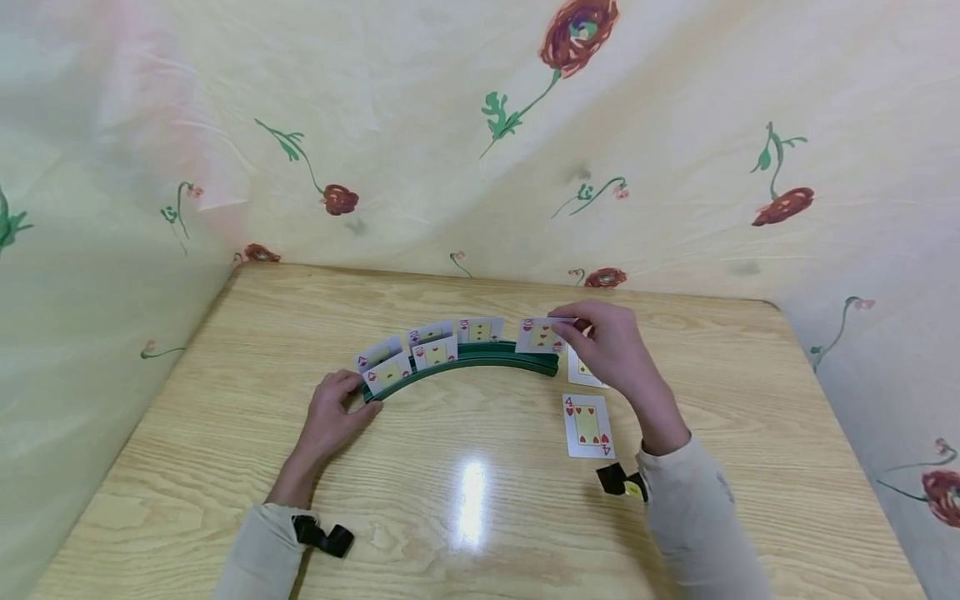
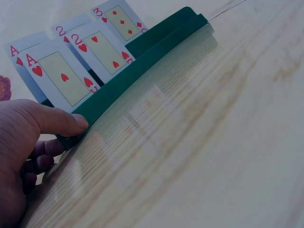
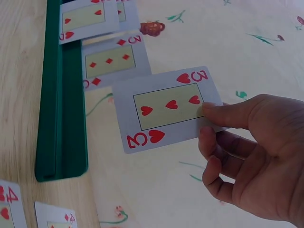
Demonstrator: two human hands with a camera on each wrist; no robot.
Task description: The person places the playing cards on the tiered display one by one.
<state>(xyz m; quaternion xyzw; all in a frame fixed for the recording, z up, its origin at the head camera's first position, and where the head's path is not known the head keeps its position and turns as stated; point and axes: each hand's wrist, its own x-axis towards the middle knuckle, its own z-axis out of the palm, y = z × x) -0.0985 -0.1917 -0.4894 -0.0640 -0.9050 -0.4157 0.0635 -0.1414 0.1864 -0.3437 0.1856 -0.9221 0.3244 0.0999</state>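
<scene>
A curved green card holder (image 1: 510,357) stands on the table. My left hand (image 1: 333,417) grips its left end, with the thumb on the front edge and fingers behind. In the left wrist view, the ace of hearts (image 2: 61,71) and two of hearts (image 2: 102,47) stand in the front row. Behind them are the ace of diamonds (image 2: 20,45), two of diamonds (image 2: 59,23) and three of diamonds (image 2: 121,21). My right hand (image 1: 607,337) pinches the three of hearts (image 3: 166,111) by one end, thumb on its face, over the holder's right part.
The four of hearts (image 1: 588,427) lies face up on the wooden table (image 1: 420,500), right of the holder. Beyond it lies the four of diamonds (image 3: 56,218), partly covered by my right hand in the head view. A flowered cloth (image 1: 420,167) hangs behind the table.
</scene>
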